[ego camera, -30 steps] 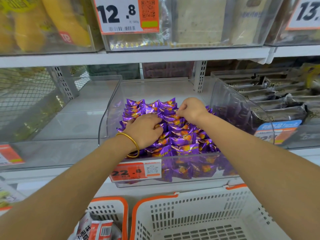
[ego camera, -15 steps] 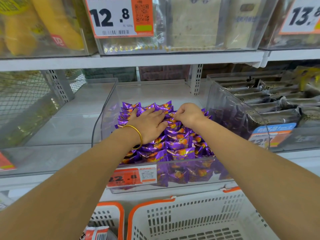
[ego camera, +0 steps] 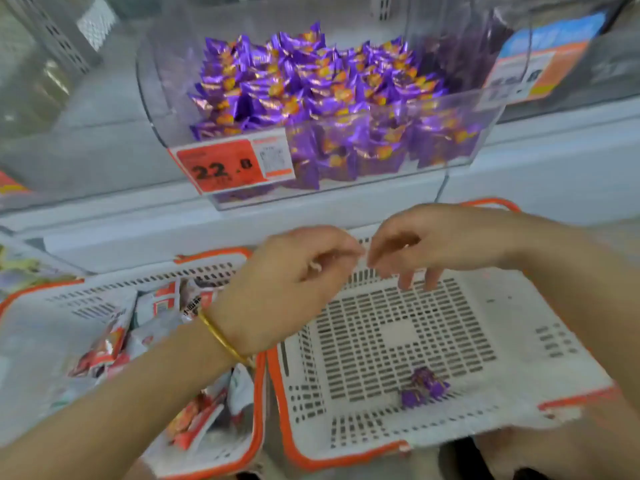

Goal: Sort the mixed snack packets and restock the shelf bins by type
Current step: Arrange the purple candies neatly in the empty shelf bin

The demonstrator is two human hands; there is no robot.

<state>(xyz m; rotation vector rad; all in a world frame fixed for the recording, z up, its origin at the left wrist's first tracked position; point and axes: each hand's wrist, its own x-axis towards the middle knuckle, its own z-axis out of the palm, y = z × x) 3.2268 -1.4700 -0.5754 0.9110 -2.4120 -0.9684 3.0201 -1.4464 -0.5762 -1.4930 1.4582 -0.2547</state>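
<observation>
A clear, curved-front plastic bin (ego camera: 156, 98) sits on the white metal shelf (ego camera: 554, 174), heaped with small glossy purple foil packets (ego camera: 311, 81). They are pillow-shaped, crimped at the ends and printed with orange-gold spots. A red paper price tag (ego camera: 221, 166) reading 22.8 is fixed to the bin's front wall.

Below the shelf stand two white perforated plastic baskets with orange rims, side by side with their rims touching. The right basket (ego camera: 519, 341) has a slotted grid floor, and one crumpled purple foil packet (ego camera: 424, 388) lies on it near the front edge. The left basket (ego camera: 38, 299) holds a loose pile of flat, shiny red-and-white packets (ego camera: 104, 344).

Both hands hover above the right basket's back edge, fingertips almost meeting. The left hand (ego camera: 291, 282) has its fingers loosely curled inward, and a thin gold bangle (ego camera: 223, 341) circles its wrist. The right hand (ego camera: 440, 244) droops palm down with slack fingers pointing at the basket floor. As far as the motion blur allows, neither hand holds anything.
</observation>
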